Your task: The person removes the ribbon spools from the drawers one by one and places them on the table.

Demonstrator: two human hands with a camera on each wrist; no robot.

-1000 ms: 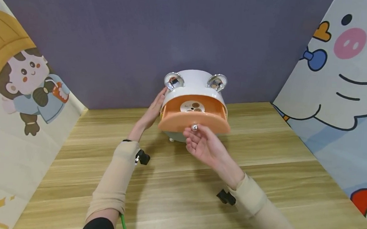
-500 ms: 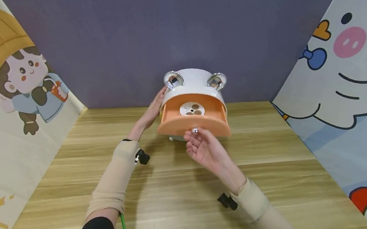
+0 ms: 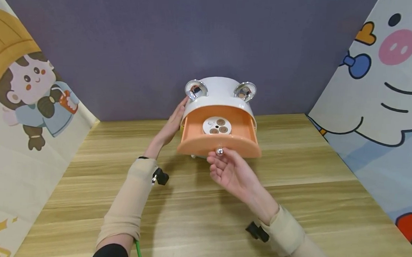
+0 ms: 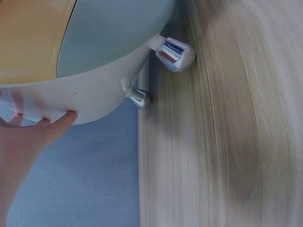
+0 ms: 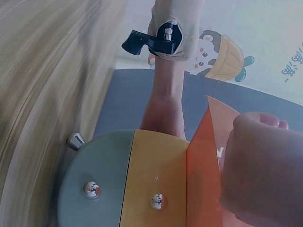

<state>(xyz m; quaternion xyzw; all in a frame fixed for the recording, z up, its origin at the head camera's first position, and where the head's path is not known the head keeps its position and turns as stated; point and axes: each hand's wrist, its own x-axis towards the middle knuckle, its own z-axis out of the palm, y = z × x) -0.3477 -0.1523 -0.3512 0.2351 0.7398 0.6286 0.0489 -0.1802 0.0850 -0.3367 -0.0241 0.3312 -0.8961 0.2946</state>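
Note:
A small rounded drawer cabinet (image 3: 219, 91) with a white shell and two silver ears stands against the back wall. Its top orange drawer (image 3: 198, 143) is pulled out. Inside lies a white disc (image 3: 210, 125) with several brown round spots. My right hand (image 3: 236, 177) pinches the silver knob (image 3: 219, 151) on the drawer's front, palm turned up. My left hand (image 3: 169, 128) rests on the cabinet's left side; in the left wrist view its fingers (image 4: 64, 122) lie extended against the white shell. The right wrist view shows the yellow drawer (image 5: 158, 165) and grey-green drawer (image 5: 102, 163) flush in the cabinet.
The cabinet stands on silver feet (image 4: 176, 54) at the rear of a wood-grain table (image 3: 193, 222). A plain dark wall (image 3: 211, 34) rises behind. Cartoon-printed panels (image 3: 398, 105) flank both sides. A green cable (image 3: 139, 252) hangs by the left arm.
The orange drawer has slid farther out toward me, drawn by my right hand on its knob, and more of the white disc shows. My left hand stays on the cabinet's side.

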